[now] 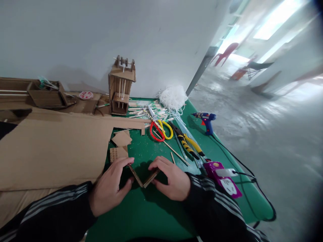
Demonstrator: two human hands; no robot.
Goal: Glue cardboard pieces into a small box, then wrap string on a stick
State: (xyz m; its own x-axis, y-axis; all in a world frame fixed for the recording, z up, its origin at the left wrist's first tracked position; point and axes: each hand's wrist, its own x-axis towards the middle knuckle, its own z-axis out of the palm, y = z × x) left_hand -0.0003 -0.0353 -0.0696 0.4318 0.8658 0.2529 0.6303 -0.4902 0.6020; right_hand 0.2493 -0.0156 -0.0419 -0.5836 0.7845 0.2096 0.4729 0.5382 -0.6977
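Observation:
Between my two hands, small cardboard pieces (138,178) meet at a corner and form a V just over the green tabletop. My left hand (111,183) grips the left side between thumb and fingers. On the right side, my right hand (170,178) pinches the other edge the same way. Just beyond my left fingers lie small cut cardboard squares (121,138), one with printing on it. Whether the held pieces are glued or one folded strip, I cannot tell.
A large cardboard sheet (55,148) covers the left. Scissors (161,130), pliers (188,141), wooden sticks (145,107) and a white string heap (173,97) lie ahead. A blue glue gun (207,121) stands right, its cord running to a purple power strip (222,178). A cardboard frame (122,87) stands behind.

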